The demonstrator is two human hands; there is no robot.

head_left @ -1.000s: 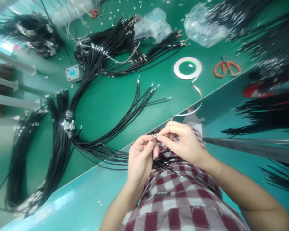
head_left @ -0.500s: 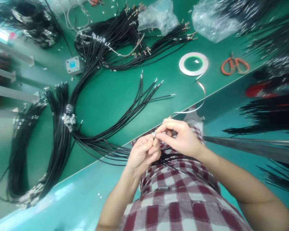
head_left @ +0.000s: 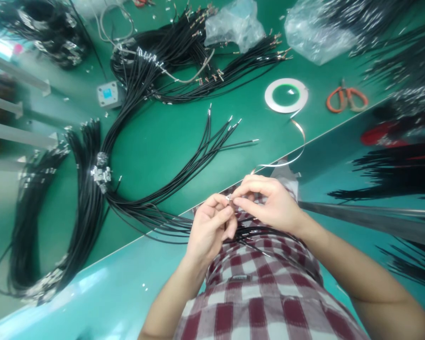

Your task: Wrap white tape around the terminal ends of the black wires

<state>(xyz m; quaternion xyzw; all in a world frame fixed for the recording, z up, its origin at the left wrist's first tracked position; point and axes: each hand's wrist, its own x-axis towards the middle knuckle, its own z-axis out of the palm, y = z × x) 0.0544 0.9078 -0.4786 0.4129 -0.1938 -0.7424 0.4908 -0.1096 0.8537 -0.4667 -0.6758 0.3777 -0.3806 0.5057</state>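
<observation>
My left hand (head_left: 210,226) and my right hand (head_left: 271,203) meet in front of my chest. Their fingertips pinch a small metal wire terminal (head_left: 228,199), which is partly hidden by my fingers. A bundle of thin black cables (head_left: 156,215) runs from a metal clamp cluster (head_left: 101,174) on the green bench mat (head_left: 170,165), over the bench edge and under my hands. A loose metal strip (head_left: 290,160) curls down from a white tape roll (head_left: 286,95), just beyond my right hand.
More black cable bundles with metal terminals cover the mat's left and far sides. Orange-handled scissors (head_left: 347,99), clear plastic bags (head_left: 235,28), and a small grey box (head_left: 109,93) lie on it. A long metal bar (head_left: 368,217) and more black wires (head_left: 393,174) sit to my right.
The view has shifted slightly, moving the bench up and to the right in frame. My hands have drawn closer together, and both still hold the small terminal.
</observation>
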